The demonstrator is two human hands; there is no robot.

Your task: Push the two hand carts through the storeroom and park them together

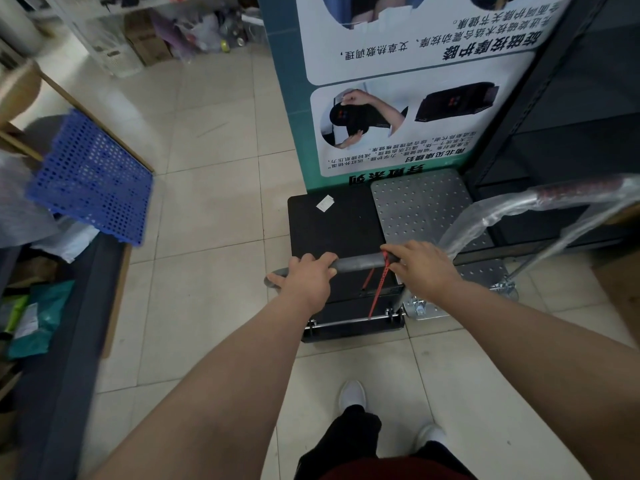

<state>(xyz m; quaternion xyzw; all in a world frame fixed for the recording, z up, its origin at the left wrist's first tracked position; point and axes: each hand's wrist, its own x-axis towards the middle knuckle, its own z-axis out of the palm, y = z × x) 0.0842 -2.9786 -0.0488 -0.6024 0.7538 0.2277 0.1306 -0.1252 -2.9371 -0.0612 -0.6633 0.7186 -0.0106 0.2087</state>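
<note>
A black hand cart (332,226) stands on the tiled floor in front of me, its grey handle bar (358,263) across the near end. My left hand (304,277) grips the bar's left part and my right hand (420,268) grips its right end, where a red strap (377,292) hangs down. Directly to the right, touching side by side, stands a silver hand cart (419,206) with a studded deck. Its handle (540,202) is wrapped in clear plastic and leans off to the right.
A green and white poster board (391,109) stands right ahead of both carts. Black shelving (568,119) fills the right side. A blue perforated panel (93,178) and packed shelves line the left. Boxes and white crates (138,39) sit at the back.
</note>
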